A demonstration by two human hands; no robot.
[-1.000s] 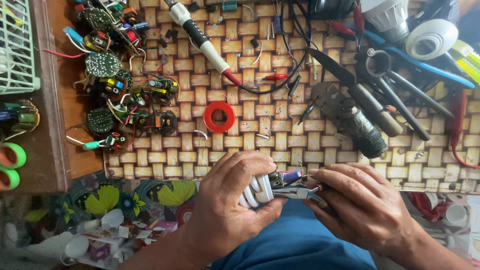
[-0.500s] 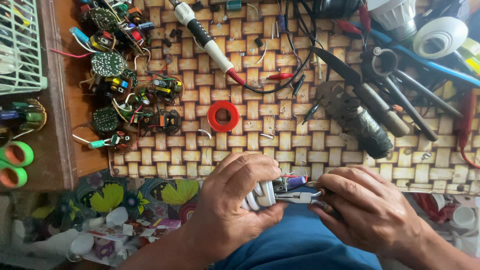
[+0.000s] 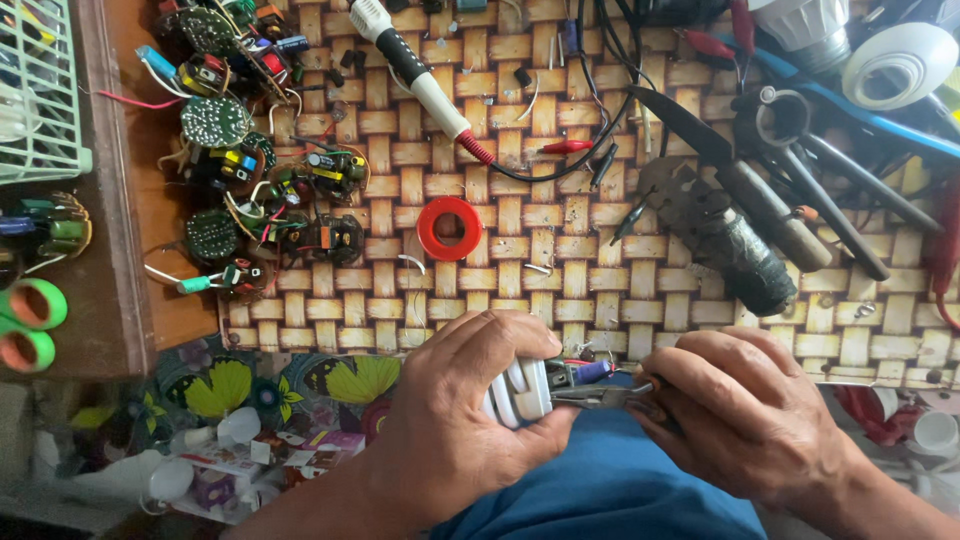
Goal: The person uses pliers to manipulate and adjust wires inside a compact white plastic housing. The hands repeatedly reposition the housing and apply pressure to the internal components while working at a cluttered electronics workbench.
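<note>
A person's left hand [image 3: 455, 420] is wrapped tight around a white spiral-tube lamp [image 3: 520, 392], held just off the near edge of the surface [image 3: 560, 300], a woven bamboo mat in tan and cream, above the blue-clad lap. The right hand [image 3: 750, 415] is clamped on the handles of slim metal pliers [image 3: 600, 397], whose tips meet the small circuit parts [image 3: 575, 372] showing at the lamp's open end. The two hands sit close together, nearly touching.

Near the middle of the surface lies a red ring of tape [image 3: 449, 228]. Toward the far edge rests a white-and-black probe with a red tip [image 3: 420, 75], its black lead curling right. A cluster of round green circuit boards with coloured components [image 3: 255, 190] crowds the left edge. At the right, a dark, grimy soldering iron [image 3: 730, 240] lies among black-handled tools [image 3: 830, 195], with a white lamp housing [image 3: 900, 62] at the far right corner. Off the left edge stand a pale green wire basket [image 3: 40, 90] and two green tape rolls [image 3: 30, 320].
</note>
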